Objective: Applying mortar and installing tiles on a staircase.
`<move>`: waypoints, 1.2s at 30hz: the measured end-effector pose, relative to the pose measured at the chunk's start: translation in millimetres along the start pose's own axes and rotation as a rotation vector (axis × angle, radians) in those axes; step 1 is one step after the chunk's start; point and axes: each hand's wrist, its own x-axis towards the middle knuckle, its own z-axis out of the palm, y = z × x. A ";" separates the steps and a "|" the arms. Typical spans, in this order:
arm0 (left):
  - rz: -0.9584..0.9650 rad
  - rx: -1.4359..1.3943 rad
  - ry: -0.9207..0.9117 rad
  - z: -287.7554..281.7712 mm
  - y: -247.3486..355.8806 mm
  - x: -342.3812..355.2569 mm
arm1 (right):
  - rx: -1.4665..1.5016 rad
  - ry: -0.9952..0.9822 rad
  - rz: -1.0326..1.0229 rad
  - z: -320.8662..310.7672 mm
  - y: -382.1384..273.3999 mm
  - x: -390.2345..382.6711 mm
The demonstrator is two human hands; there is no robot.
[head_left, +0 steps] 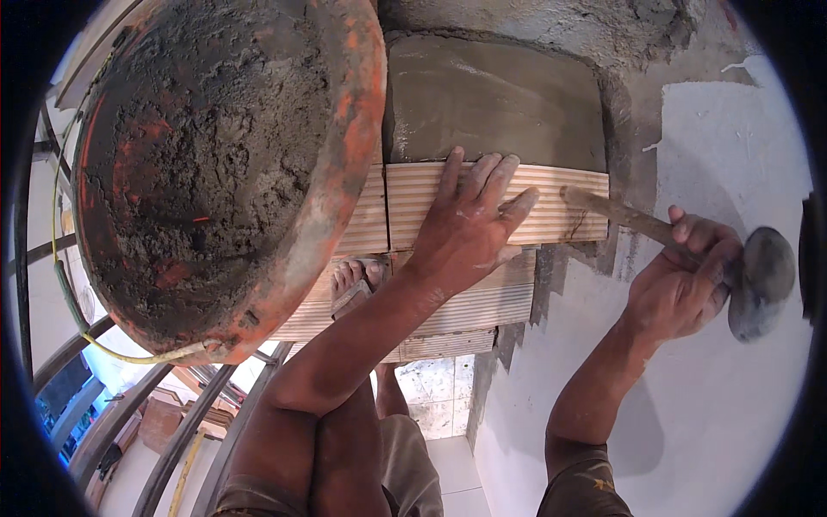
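My left hand [469,215] lies with its fingers spread on a ribbed beige-and-brown striped tile [573,207], the fingertips near its far edge. Smooth wet mortar [500,99] covers the step surface just beyond that edge. To the right, beside the white wall, my right hand [685,280] is wrapped round a rubber mallet [761,280] close to its dark grey head. The mallet's wooden handle points left, and its end hovers by the right part of the tile.
A big orange tub [357,146] of grey mortar stands at the left, crossing over a neighbouring striped tile [366,215]. Dark metal railing bars [177,439] and a yellow-green cord [65,289] are below and left of it. Tiled steps [482,306] descend toward my feet. A white wall [551,370] bounds the right side.
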 end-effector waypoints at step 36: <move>-0.079 0.026 -0.031 -24.6 -26.5 -32.0 | -0.425 -0.030 0.166 27.4 -32.5 -15.5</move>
